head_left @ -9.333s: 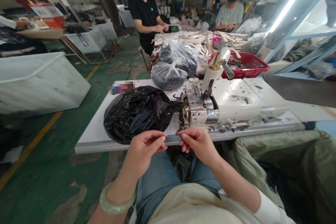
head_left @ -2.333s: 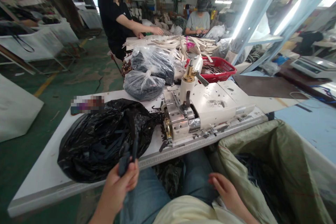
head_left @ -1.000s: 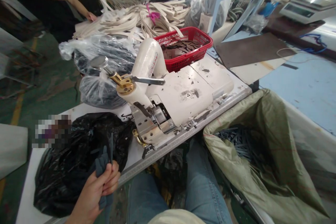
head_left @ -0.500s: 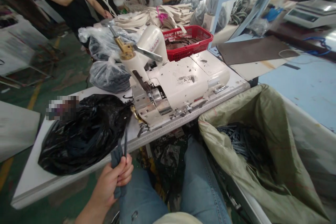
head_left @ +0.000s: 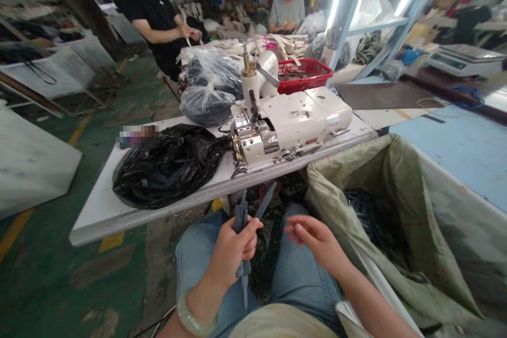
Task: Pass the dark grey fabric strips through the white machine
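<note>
Moved back from the table edge to over the lap, the left hand [head_left: 232, 256] grips dark grey strips [head_left: 240, 219] upright in closed fingers, while the right hand [head_left: 315, 240], fingers loosely open, hovers near a green woven sack [head_left: 396, 195].

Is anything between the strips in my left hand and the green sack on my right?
Only your right hand, raised between the grey strips in your left hand and the green woven sack.
</note>
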Demonstrator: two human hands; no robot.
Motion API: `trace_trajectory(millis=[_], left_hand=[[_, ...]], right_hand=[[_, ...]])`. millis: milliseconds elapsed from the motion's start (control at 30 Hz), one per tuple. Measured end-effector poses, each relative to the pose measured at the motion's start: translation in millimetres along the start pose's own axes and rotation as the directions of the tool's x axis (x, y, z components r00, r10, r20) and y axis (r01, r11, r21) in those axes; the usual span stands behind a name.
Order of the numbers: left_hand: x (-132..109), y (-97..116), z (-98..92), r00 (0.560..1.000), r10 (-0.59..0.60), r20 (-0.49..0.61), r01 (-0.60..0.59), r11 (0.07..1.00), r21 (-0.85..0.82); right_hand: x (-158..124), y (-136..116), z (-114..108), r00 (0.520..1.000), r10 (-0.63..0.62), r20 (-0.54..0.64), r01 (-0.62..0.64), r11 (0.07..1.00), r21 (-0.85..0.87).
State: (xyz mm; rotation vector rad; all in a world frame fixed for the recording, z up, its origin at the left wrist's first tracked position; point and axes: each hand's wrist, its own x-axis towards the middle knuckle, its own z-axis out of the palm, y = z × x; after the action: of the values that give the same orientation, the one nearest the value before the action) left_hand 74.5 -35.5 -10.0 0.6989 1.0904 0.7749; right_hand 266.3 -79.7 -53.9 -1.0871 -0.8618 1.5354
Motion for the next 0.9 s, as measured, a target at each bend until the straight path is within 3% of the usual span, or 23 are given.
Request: trace_trajectory(millis=[133, 267, 533, 733, 800, 900], left_hand=[[-14, 3, -11.3, 1.0, 0.0, -0.024, -0.001, 1.0, -0.017], [-25, 15, -25.3, 1.0, 0.01, -0.027, -0.011, 0.999, -0.039], [-24, 32, -36.7, 0.99, -0.06, 0.13, 0.085, 0.978, -0.191], [-14, 38, -32.9, 0.911, -0.224, 0.346, 0.32, 0.913, -0.254], [-14, 41, -29.2, 0.92, -0.217, 0.328, 0.31, 0.913, -0.266], [-14, 44, -21.8, 0.975, -0.117, 0.187, 0.16, 0.958, -0.237]], right_hand=[[47, -12, 60, 0.972, -0.053, 0.23, -0.049, 0.908, 0.415], [75, -14, 96, 0.965, 0.013, 0.263, -0.151, 0.845, 0.513], [79, -34, 92, 0.956, 0.032, 0.291, -0.18, 0.849, 0.496], [76, -43, 90, 0.937, -0.041, 0.346, -0.138, 0.868, 0.478], [75, -44, 89, 0.934, -0.061, 0.353, -0.125, 0.868, 0.48], [75, -46, 88, 0.937, -0.088, 0.338, -0.099, 0.861, 0.499]])
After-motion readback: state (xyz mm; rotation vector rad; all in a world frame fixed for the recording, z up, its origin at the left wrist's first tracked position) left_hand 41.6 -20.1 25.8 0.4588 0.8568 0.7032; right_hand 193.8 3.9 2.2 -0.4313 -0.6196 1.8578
